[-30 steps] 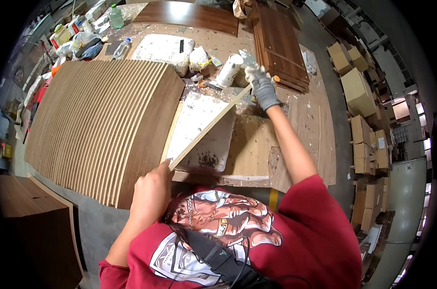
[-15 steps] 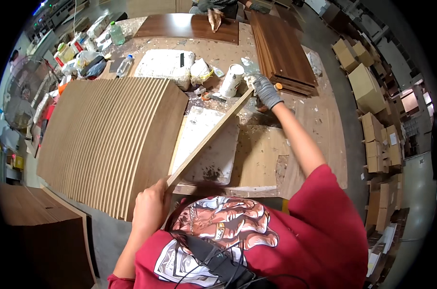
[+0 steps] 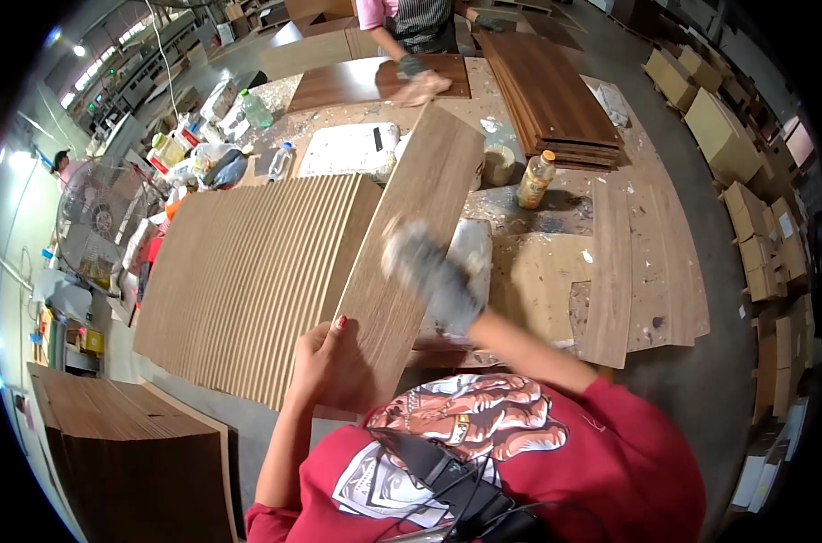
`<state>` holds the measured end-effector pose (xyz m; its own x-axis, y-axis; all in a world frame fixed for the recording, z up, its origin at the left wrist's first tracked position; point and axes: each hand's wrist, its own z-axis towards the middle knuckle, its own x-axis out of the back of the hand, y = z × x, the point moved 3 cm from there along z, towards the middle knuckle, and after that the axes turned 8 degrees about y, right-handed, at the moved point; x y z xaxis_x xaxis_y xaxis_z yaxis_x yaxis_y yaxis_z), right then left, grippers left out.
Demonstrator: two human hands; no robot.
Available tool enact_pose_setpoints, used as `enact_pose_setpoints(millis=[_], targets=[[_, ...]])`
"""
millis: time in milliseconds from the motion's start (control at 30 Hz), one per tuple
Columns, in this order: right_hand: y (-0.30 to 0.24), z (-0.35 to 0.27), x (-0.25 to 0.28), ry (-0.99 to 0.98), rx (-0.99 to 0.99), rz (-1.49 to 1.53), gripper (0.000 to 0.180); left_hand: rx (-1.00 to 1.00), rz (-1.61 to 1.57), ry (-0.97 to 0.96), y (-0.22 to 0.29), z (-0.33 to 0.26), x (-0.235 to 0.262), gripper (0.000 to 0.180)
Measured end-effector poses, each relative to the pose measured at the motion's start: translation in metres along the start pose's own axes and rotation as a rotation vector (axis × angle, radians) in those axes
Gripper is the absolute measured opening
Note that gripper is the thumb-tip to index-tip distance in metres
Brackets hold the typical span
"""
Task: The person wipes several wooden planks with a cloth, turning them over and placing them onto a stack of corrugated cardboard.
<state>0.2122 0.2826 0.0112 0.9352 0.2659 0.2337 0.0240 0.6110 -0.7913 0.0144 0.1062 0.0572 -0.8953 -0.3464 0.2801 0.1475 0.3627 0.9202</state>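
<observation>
Head view: a workshop bench (image 3: 556,271), glue-spattered, carries a fanned stack of wood-grain panels (image 3: 248,281) and a bottle (image 3: 536,178). The left hand (image 3: 325,362) grips the near end of a long veneered board (image 3: 411,244). The gloved right hand (image 3: 429,271), blurred, lies on the board's face; its grip cannot be told.

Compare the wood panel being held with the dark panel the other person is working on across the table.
The held panel is lighter brown, tilted up off the table in the left hand; the dark panel lies flat. The gloved right hand is on the held one; another person's hand rests on the dark one. Both are wood-grained rectangles.
</observation>
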Motion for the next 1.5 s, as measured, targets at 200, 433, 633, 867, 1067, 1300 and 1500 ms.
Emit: enact_pose_setpoints(millis=[200,433,633,867,1067,1300,1500], targets=[[-0.048,-0.021,-0.023,-0.084,-0.39,0.64,0.04,-0.135,0.032,0.057,-0.043,0.013,0.022,0.044],[0.059,0.031,0.122,0.271,-0.588,1.378,0.022,-0.311,0.084,0.074,-0.033,0.008,0.021,0.048],[-0.068,-0.107,-0.006,0.451,-0.925,1.445,0.037,-0.256,0.035,-0.051,-0.055,0.023,0.018,0.039],[-0.049,-0.255,0.04,0.559,-1.03,1.507,0.026,-0.329,-0.127,-0.103,-0.046,0.0,-0.02,0.025],[-0.056,-0.281,0.125,0.754,-0.63,1.548,0.044,-0.358,-0.008,-0.205,-0.011,-0.021,-0.093,0.027],[-0.005,-0.382,0.186,1.055,-0.837,1.096,0.036,-0.335,-0.011,-0.305,0.025,-0.056,-0.236,0.03],[-0.028,-0.328,0.299,1.123,-0.716,0.809,0.032,-0.527,0.156,-0.159,0.012,-0.046,-0.343,0.029]])
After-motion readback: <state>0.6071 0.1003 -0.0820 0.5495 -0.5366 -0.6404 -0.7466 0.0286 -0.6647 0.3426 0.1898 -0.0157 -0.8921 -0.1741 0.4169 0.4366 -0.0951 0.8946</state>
